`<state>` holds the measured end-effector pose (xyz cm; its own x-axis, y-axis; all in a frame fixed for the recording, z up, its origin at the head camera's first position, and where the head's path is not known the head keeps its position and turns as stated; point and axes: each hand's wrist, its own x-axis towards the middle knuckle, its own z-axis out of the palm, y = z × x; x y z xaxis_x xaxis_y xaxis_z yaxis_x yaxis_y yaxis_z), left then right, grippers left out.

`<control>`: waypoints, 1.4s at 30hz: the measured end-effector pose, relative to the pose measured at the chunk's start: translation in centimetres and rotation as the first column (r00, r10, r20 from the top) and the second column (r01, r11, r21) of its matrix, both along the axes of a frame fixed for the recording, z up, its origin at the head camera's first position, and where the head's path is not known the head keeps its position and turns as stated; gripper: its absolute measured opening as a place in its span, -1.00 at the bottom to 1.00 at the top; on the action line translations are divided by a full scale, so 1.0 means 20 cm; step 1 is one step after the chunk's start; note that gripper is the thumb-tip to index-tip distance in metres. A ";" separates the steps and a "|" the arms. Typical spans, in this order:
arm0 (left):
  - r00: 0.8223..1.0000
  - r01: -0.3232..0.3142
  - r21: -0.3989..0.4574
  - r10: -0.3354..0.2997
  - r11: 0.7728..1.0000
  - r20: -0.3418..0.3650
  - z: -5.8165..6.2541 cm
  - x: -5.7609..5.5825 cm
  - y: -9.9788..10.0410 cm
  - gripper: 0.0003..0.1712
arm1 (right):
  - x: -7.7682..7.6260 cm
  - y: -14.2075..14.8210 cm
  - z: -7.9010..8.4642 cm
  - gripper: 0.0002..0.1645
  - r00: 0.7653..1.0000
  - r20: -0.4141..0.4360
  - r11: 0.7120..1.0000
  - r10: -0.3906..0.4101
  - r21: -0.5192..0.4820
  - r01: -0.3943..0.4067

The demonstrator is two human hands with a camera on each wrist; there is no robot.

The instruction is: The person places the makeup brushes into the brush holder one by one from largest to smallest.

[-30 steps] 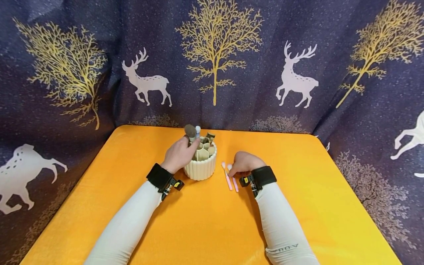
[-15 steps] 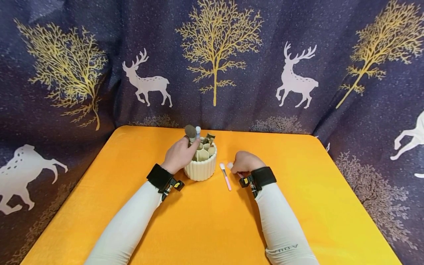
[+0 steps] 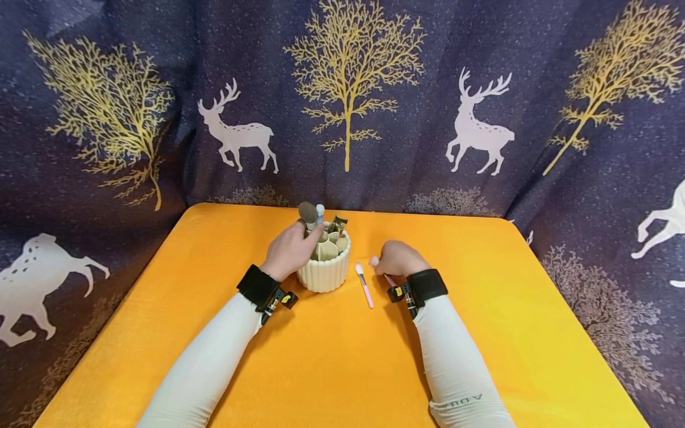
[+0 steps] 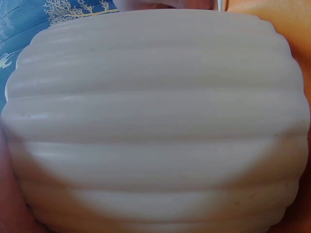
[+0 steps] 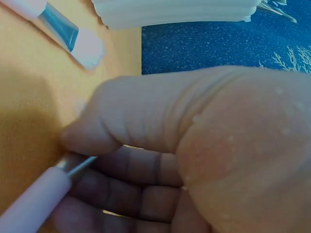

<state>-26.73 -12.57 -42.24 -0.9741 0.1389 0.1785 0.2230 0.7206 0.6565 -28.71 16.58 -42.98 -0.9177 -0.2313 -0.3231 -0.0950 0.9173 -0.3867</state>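
Observation:
My left hand (image 3: 289, 249) grips the left side of a cream ribbed makeup brush holder (image 3: 325, 274), its thumb at the rim. That holder's wall (image 4: 155, 116) fills most of the left wrist view; the far fingers are hidden. To the right of it, my right hand (image 3: 401, 259) pinches a pink-handled makeup brush (image 5: 39, 199) between thumb and fingers, close over the table. Its pale bristles (image 3: 373, 261) peek out left of the hand. A second pink makeup brush (image 3: 365, 289) lies on the orange table between holder and right hand.
Inside the divided holder stand a large dark brush (image 3: 307, 213), a blue-handled white-tipped tool (image 3: 320, 212) and a dark gold item (image 3: 339, 223). An orange cloth (image 3: 332, 362) covers the table. Behind hangs a dark blue curtain (image 3: 385, 178) with deer and trees.
One of the two pink brushes lying side by side has been taken up by my right hand and tilted, its handle swinging right. My left hand and the holder have stayed put.

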 end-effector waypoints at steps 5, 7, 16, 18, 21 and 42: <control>1.000 0.006 0.005 -0.006 1.000 0.004 0.00 0.00 0.00 -0.26 | -0.01 0.00 0.00 -0.49 0.994 -0.092 0.997 -0.053 -0.054 0.048; 1.000 0.007 0.003 -0.007 1.000 0.005 0.00 0.00 0.00 -0.26 | -0.01 -0.01 0.00 -0.57 0.989 -0.118 0.993 -0.088 -0.083 0.079; 1.000 -0.001 0.002 0.001 1.000 0.012 0.00 0.00 0.00 -0.25 | -0.01 -0.02 0.01 -0.78 0.933 -0.301 0.959 -0.196 -0.257 0.119; 1.000 -0.001 0.002 0.001 1.000 0.012 0.00 0.00 0.00 -0.24 | -0.01 -0.02 0.01 -0.82 0.916 -0.333 0.944 -0.223 -0.308 0.117; 1.000 0.002 0.001 -0.002 1.000 0.011 -0.01 -0.01 0.00 -0.25 | 0.00 -0.03 0.02 -0.84 0.885 -0.372 0.914 -0.280 -0.386 0.126; 1.000 0.011 0.006 -0.011 1.000 0.010 0.00 0.00 0.00 -0.26 | 0.02 -0.10 0.04 -0.82 0.744 -0.534 0.665 -0.401 -0.728 -0.164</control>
